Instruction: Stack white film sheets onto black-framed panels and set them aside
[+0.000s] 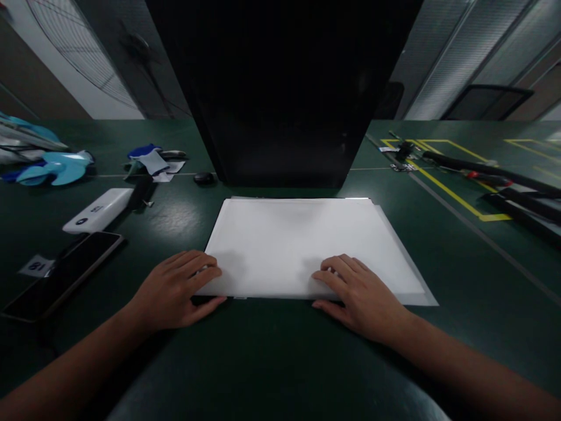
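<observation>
The left hand [173, 293] and right hand [366, 303] flank the near edge of white paper sheets [280, 240], fingers together, thumbs spread away; fingertip contact is hard to confirm.

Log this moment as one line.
white sheets: on green table; left hand: at near left corner; right hand: at near edge, right of centre; black screen: beyond

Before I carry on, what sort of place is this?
Probably an office or lab workspace: a large black screen stands at a dark green table, yellow marking lines run across its right side, and a chair back shows behind.
</observation>
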Available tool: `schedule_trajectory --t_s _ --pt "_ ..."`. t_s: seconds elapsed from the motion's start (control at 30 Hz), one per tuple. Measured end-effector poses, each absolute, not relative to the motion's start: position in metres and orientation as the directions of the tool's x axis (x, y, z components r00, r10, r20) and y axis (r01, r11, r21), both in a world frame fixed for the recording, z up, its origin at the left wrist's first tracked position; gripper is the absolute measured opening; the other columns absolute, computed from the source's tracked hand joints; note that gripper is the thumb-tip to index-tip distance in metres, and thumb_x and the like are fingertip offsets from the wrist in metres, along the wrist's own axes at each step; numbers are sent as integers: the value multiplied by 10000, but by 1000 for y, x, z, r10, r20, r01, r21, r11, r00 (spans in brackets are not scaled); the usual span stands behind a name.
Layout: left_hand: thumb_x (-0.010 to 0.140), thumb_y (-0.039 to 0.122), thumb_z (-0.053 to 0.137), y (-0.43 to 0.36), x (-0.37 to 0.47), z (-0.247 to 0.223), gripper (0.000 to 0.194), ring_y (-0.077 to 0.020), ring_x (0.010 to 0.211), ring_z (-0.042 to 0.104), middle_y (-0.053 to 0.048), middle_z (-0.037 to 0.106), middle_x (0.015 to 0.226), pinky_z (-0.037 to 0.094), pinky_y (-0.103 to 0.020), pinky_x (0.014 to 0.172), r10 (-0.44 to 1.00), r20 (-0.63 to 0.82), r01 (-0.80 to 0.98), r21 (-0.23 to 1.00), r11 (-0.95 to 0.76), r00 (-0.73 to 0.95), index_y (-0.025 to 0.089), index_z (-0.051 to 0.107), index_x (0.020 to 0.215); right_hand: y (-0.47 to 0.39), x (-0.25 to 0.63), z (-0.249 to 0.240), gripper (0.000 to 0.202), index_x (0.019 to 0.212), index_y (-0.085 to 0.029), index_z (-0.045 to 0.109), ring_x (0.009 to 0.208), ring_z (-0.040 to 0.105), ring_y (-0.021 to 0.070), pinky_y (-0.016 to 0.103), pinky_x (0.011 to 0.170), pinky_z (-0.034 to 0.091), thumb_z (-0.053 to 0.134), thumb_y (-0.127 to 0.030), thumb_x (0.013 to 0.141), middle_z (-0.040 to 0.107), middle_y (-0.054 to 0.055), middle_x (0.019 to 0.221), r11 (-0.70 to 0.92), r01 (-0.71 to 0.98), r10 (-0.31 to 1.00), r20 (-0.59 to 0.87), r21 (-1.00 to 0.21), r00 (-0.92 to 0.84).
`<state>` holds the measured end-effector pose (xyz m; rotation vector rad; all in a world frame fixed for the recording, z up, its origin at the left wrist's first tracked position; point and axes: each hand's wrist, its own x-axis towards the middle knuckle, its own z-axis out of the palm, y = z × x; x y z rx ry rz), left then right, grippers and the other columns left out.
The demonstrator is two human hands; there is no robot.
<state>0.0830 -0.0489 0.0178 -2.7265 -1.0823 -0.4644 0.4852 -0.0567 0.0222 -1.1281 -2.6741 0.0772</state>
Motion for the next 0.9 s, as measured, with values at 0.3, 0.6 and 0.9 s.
schedule_trajectory --t_s 0.3,0.6,0.9 --pt "888 437 705 -48 85 19 330 -319 1013 716 -127 735 1141 605 -484 835 691 304 728 -15 -685 656 206 720 1123 -52 491 22 400 1325 -208 646 1140 575 294 499 966 503 631 -430 992 601 137 1314 690 708 723 190 -153 -664" --pt "891 442 699 -47 83 19 362 -332 1036 702 -147 718 1180 606 -499 842 716 269 744 -5 -668 644 195 709 1156 -52 488 23 404 1315 -194 638 1171 541 307 520 989 498 616 -437 993 586 142 1323 661 730 750 174 -173 -638" --pt "868 479 712 -44 82 17 444 -361 1111 696 -152 708 1253 589 -547 913 737 255 763 -2 -647 626 215 695 1225 -62 478 20 389 1310 -192 647 1142 562 314 515 945 522 602 -423 1000 602 150 1301 643 757 763 194 -119 -617"
